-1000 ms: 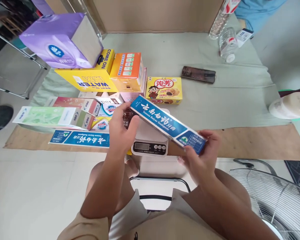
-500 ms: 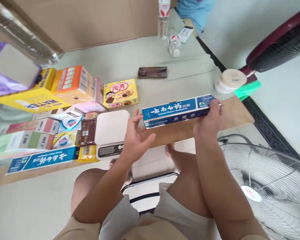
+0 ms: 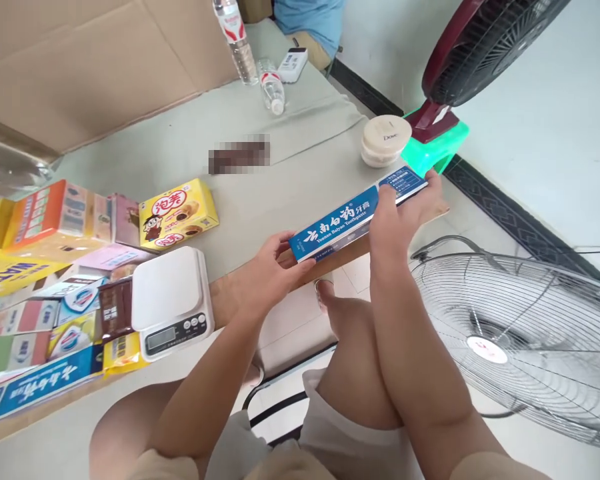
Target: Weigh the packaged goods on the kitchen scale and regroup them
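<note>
A blue and white toothpaste box is held over the front edge of the table, its right end tilted up and away from me. My right hand grips it near the right end, thumb on top and fingers around the far end. At the left end, my left hand has its thumb at the near corner and its fingers curled behind, closed on the box. To the left of that hand, a white kitchen scale sits on the table with a bare platform. A yellow puff snack box lies just behind the scale.
Packaged goods crowd the left, among them another toothpaste box and an orange box. A Dove tub and water bottles stand farther back. A large floor fan is at right. Behind the table sits a person in blue.
My left hand has closed on the toothpaste box's left end, where its fingers were spread before. The right hand's thumb now lies on top. The view has swung right.
</note>
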{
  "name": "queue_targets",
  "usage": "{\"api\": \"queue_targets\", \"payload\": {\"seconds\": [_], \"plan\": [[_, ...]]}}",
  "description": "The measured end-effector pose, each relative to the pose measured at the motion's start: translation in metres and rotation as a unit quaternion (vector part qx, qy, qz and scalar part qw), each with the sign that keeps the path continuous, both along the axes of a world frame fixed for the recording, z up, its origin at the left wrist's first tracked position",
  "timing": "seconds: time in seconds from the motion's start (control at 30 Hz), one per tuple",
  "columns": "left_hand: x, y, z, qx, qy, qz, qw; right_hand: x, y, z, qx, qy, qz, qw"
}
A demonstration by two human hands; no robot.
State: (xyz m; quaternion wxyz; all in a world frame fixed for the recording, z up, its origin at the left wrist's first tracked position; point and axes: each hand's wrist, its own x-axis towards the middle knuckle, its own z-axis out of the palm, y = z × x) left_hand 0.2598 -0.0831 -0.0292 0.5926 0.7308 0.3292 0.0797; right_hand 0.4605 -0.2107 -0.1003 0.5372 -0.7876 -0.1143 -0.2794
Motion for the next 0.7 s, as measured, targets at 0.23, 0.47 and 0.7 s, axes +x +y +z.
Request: {"api": "queue_targets", "payload": {"seconds": [0.23, 0.47, 0.7], "plan": [[0.031, -0.011, -0.007, -0.005, -0.038, -0.031, 0.999, -0.022, 0.017, 0.017, -0.036, 0.064, -0.057, 0.996], [0.052, -0.021, -0.007, 0.009, -0.024, -0.055, 0.998, -0.036, 0.02, 0.031, -0.055, 0.08, -0.037, 0.995], [0.062, -0.03, -0.007, 0.004, -0.036, -0.103, 0.994, -0.043, 0.021, 0.042, -0.053, 0.103, -0.004, 0.993]]}}
